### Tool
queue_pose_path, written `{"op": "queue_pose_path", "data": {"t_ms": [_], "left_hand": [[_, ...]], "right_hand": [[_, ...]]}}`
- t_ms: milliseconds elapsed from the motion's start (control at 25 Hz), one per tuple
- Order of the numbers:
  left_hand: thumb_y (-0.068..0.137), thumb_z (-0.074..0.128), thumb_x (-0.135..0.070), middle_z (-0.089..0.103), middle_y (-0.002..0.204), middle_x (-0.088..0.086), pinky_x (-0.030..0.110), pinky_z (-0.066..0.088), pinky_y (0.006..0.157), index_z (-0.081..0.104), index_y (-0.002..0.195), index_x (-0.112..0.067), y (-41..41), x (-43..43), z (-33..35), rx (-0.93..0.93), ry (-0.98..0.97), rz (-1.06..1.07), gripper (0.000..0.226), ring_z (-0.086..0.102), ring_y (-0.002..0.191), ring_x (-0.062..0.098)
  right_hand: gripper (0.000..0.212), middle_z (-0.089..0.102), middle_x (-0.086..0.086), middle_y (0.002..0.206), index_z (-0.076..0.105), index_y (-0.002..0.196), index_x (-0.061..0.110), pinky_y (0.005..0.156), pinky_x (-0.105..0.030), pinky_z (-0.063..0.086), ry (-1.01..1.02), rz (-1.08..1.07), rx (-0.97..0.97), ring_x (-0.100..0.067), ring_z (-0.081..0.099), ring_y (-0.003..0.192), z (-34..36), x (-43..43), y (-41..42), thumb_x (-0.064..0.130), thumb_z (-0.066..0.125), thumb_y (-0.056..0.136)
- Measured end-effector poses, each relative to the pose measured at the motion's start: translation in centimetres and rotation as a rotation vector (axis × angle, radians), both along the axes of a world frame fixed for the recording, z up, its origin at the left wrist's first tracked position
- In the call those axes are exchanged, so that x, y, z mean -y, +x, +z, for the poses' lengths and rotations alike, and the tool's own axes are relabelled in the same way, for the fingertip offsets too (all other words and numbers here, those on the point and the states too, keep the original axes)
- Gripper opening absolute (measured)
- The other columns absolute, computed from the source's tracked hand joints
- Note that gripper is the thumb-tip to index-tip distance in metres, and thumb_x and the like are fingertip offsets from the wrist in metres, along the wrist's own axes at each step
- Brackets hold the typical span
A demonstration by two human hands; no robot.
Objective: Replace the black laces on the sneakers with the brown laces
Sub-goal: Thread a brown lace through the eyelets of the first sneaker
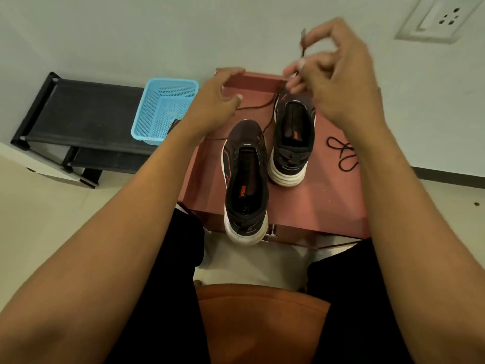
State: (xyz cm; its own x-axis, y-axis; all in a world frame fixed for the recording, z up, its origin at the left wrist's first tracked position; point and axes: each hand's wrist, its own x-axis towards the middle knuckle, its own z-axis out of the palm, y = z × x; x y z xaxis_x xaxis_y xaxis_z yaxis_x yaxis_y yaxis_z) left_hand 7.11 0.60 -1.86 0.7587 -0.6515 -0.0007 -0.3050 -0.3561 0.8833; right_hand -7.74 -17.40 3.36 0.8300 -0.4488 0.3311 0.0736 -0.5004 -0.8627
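Two black sneakers with white soles stand on a small reddish table (322, 206), heels toward me. The left sneaker (245, 179) overhangs the near edge; the right sneaker (294, 143) stands farther back. A dark brown lace (252, 107) runs from the right sneaker's toe area across the table and under my left hand (217, 101). That hand hovers with its fingers loosely curved, and I see nothing held in it. My right hand (338, 74) is raised above the right sneaker's toe and pinches the brown lace near its tip. A loose black lace (343, 153) lies coiled on the table at the right.
A light blue mesh basket (165, 109) sits on a black shoe rack (78, 111) to the left, with something dark inside. The wall is close behind the table, with a socket plate (441, 19) at upper right. My knees and an orange seat (262, 311) are below.
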Motion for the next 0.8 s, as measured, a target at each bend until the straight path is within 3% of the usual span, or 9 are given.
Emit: {"op": "queue_pose_path", "data": {"t_ms": [120,200,280,440,520,680,800], "left_hand": [[0.089,0.071,-0.035,0.077,0.091,-0.007,0.046,0.061,0.092,0.075,0.098,-0.024,-1.2,-1.5,-0.4,0.056,0.199,0.093,0.016,0.076,0.086,0.016],[0.09,0.077,-0.04,0.076,0.072,0.0,0.039,0.064,0.084,0.072,0.084,-0.019,-2.2,-2.6,-1.1,0.065,0.349,0.089,0.022,0.073,0.063,0.008],[0.089,0.079,-0.043,0.074,0.064,0.002,0.036,0.064,0.079,0.07,0.079,-0.018,-3.5,-3.4,-1.9,0.058,0.466,0.063,0.029,0.069,0.051,0.004],[0.08,0.083,-0.054,0.075,0.073,0.002,0.045,0.064,0.079,0.071,0.083,-0.019,-4.2,-4.0,-2.8,0.012,0.488,0.094,0.037,0.075,0.072,0.022],[0.076,0.084,-0.058,0.075,0.081,0.0,0.045,0.064,0.079,0.073,0.088,-0.021,-4.3,-4.0,-3.3,0.024,0.495,0.086,0.041,0.075,0.078,0.024],[0.079,0.085,-0.047,0.078,0.083,-0.001,0.04,0.065,0.078,0.079,0.096,-0.02,-4.5,-3.7,-3.3,0.014,0.472,0.072,0.033,0.075,0.071,0.017],[0.079,0.084,-0.041,0.079,0.08,-0.001,0.036,0.065,0.077,0.082,0.094,-0.022,-4.2,-3.8,-3.4,0.027,0.45,0.078,0.025,0.075,0.066,0.012]], "right_hand": [[0.008,0.079,-0.005,0.085,0.064,0.11,0.008,0.064,-0.028,0.06,-0.032,0.11,-0.146,-0.017,0.076,0.068,-2.6,-1.3,0.4,0.007,0.06,0.103],[0.006,0.079,0.0,0.081,0.071,0.103,0.01,0.06,-0.018,0.056,-0.119,0.134,-0.23,-0.01,0.074,0.065,-3.8,-2.0,0.7,0.011,0.067,0.099],[0.006,0.077,0.007,0.077,0.077,0.098,0.014,0.067,-0.017,0.057,-0.216,0.158,-0.287,-0.004,0.074,0.067,-4.6,-2.8,1.0,0.018,0.074,0.095],[0.007,0.073,0.012,0.075,0.081,0.092,0.023,0.078,-0.019,0.058,-0.408,0.148,-0.414,0.006,0.065,0.067,-6.2,-3.8,1.7,0.028,0.08,0.088],[0.008,0.073,0.009,0.077,0.082,0.095,0.024,0.08,-0.021,0.057,-0.458,0.157,-0.474,0.011,0.058,0.066,-6.7,-4.2,2.0,0.028,0.082,0.087],[0.016,0.077,0.005,0.089,0.083,0.105,0.024,0.084,-0.03,0.061,-0.482,0.169,-0.538,-0.003,0.064,0.077,-7.5,-5.0,2.1,0.027,0.082,0.09],[0.021,0.075,0.007,0.088,0.082,0.109,0.025,0.083,-0.026,0.06,-0.443,0.192,-0.555,-0.001,0.065,0.073,-7.5,-5.2,1.9,0.032,0.082,0.09]]}}
